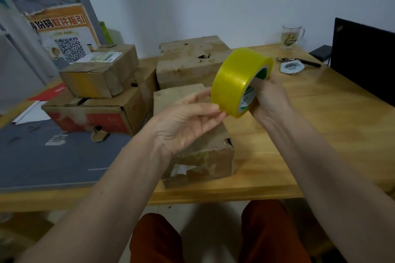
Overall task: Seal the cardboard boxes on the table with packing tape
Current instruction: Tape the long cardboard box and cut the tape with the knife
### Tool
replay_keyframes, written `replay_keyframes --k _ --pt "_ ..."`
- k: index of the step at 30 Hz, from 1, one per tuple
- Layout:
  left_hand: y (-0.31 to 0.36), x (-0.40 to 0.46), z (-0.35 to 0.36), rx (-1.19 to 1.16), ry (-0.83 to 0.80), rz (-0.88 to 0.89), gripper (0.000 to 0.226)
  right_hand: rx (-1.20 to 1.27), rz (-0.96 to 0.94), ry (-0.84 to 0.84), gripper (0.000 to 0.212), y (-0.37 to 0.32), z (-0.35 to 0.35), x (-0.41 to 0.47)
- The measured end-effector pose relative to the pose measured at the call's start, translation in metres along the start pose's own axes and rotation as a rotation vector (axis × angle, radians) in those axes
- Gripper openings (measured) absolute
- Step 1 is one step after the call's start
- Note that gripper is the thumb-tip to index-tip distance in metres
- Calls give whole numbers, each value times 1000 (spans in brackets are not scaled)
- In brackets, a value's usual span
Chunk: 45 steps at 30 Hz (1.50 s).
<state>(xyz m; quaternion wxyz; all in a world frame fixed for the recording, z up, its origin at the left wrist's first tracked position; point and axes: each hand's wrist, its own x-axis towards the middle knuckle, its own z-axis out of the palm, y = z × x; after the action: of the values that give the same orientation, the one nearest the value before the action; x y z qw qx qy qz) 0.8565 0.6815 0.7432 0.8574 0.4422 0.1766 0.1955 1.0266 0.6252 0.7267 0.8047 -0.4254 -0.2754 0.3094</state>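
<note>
My right hand (269, 100) grips a yellow roll of packing tape (237, 80) by its core, held up above the table. My left hand (188, 121) is beside it, its fingertips touching the roll's outer surface at the lower left. Directly below my hands a worn cardboard box (205, 156) stands near the table's front edge, its front face torn. Behind it stands a larger box (190, 60). At the left a small box (100, 70) with a label is stacked on a box with red print (94, 115).
The wooden table (299, 134) carries a grey mat (42, 156) at the left, a glass mug (290, 36) at the back right, a black laptop screen (363, 57), a small round tin (291, 67) and a black pen (310, 63). A poster with a QR code leans at the back left.
</note>
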Motion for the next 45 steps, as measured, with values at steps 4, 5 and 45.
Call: replay_keyframes --k 4,5,45 --pt "-6 -2 0 -153 91 -109 24 -19 -68 -23 26 -5 3 2" --pt "-5 -3 0 -158 102 -116 20 -25 -84 -29 28 -6 3 2" --pt "-16 -26 1 997 368 28 23 -531 -419 295 39 18 -32 -77"
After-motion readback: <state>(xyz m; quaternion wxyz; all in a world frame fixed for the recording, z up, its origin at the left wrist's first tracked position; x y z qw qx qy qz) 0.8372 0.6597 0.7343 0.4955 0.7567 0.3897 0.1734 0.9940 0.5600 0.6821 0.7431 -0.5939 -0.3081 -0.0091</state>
